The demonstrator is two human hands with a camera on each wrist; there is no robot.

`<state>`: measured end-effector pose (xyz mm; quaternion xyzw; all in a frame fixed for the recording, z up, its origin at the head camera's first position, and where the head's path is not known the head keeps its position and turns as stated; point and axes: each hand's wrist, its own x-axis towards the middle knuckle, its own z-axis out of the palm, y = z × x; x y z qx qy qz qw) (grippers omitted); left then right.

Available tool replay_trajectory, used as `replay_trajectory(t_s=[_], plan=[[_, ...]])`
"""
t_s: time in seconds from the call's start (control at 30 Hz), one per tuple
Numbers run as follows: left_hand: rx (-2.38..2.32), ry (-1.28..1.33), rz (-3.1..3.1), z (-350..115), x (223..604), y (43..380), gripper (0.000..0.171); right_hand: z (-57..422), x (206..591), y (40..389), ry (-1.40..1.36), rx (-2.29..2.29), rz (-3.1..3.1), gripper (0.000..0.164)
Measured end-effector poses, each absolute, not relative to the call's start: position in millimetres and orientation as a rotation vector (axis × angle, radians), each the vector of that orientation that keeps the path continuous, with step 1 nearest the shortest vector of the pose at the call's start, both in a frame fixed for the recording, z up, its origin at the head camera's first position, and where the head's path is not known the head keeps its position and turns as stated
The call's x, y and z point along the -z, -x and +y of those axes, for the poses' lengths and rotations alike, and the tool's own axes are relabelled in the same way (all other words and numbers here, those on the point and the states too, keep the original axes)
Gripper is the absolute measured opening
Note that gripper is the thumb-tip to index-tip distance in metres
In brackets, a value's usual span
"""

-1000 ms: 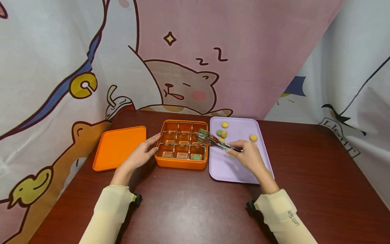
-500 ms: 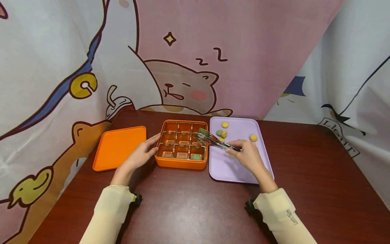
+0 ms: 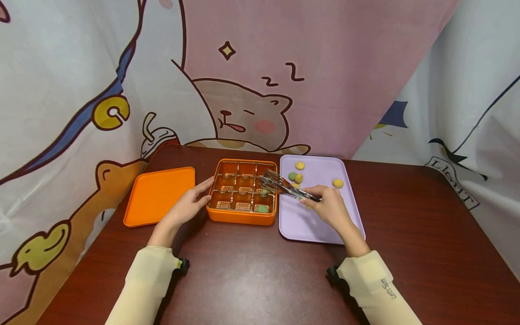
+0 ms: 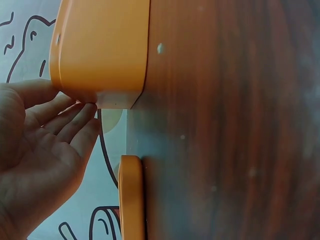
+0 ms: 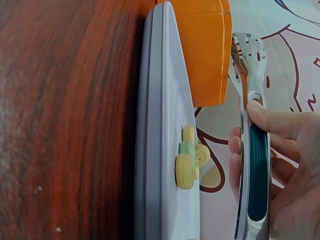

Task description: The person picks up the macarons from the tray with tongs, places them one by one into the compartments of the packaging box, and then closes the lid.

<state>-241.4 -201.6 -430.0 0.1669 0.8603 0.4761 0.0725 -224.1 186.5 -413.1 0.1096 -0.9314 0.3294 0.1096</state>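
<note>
My right hand (image 3: 331, 206) grips metal tongs (image 5: 257, 150) with dark green handle insets, thumb on one side and fingers on the other. In the head view the slotted tips of the tongs reach over the right column of the orange box (image 3: 241, 218), with nothing between them. That box has a clear divider insert. A green cookie (image 3: 264, 192) lies in the middle compartment of the right column, and another green cookie (image 3: 262, 209) sits in the front right one. My left hand (image 4: 50, 130) touches the box's left side with extended fingers.
A lilac tray (image 3: 304, 230) stands right of the box, bearing several yellow cookies (image 3: 337, 183) and a green one (image 3: 293, 176). To the left lies a flat orange lid (image 3: 158, 198). A printed cloth (image 3: 325, 90) hangs behind the dark wooden table (image 3: 243, 280).
A green cookie held in the tongs' tips has dropped into the right column's middle compartment. The tips have spread slightly. My left hand stays at the box.
</note>
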Motion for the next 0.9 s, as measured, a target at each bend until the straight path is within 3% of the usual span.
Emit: replay_trajectory(t_s=[0.9], plan=[[-1.441,-0.519,2.579,-200.8,426.9,237.9,0.055,212.5,405.7,208.7,-0.242,-0.947,-2.753,0.029]])
